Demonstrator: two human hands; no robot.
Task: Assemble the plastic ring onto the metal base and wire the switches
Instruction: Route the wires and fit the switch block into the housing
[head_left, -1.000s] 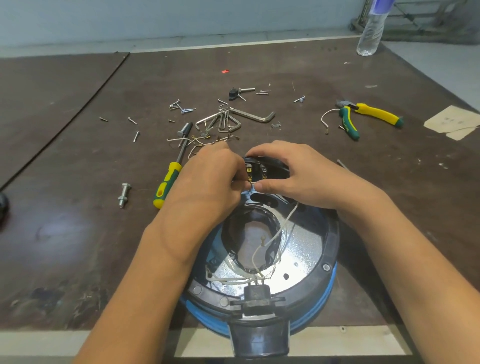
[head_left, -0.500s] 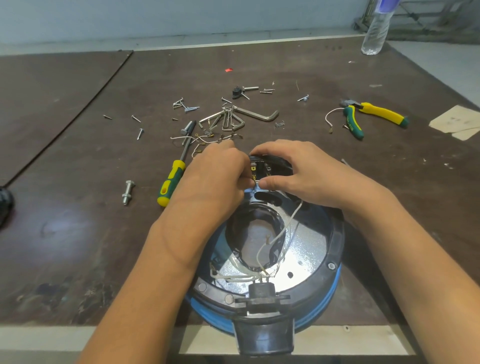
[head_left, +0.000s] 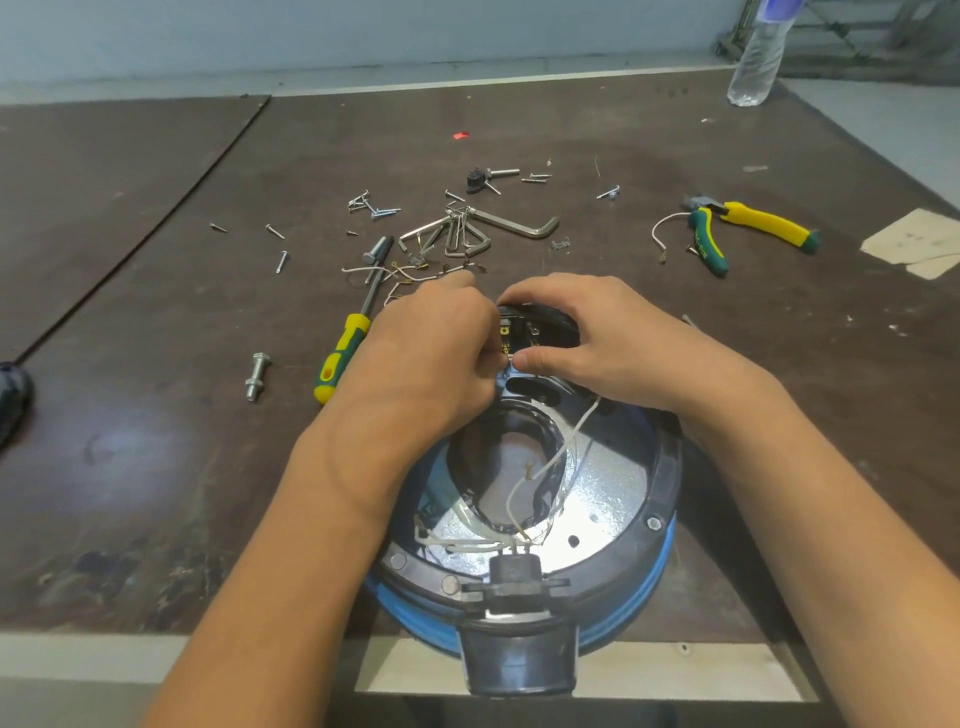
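A round appliance lies upside down at the table's near edge: a shiny metal base (head_left: 608, 499) framed by a black plastic ring (head_left: 662, 499) over a blue body (head_left: 644, 603). White wires (head_left: 566, 452) run from a black connector (head_left: 514, 571) at the near side up to a black switch housing (head_left: 540, 327) at the far side. My left hand (head_left: 431, 358) has its fingers curled at the housing's left side, pinching a wire end. My right hand (head_left: 582, 343) grips the housing, thumb pressed on its near face.
Beyond the hands lie loose screws (head_left: 374, 205), hex keys (head_left: 498, 228), spare wires and a yellow-green screwdriver (head_left: 345, 353). A bolt (head_left: 257, 374) lies at left, yellow-green pliers (head_left: 748, 228) at right, paper scraps (head_left: 919, 244) and a water bottle (head_left: 756, 62) farther right.
Both hands stay at the switch housing with only small finger shifts. The view has drifted slightly; nothing on the table has moved.
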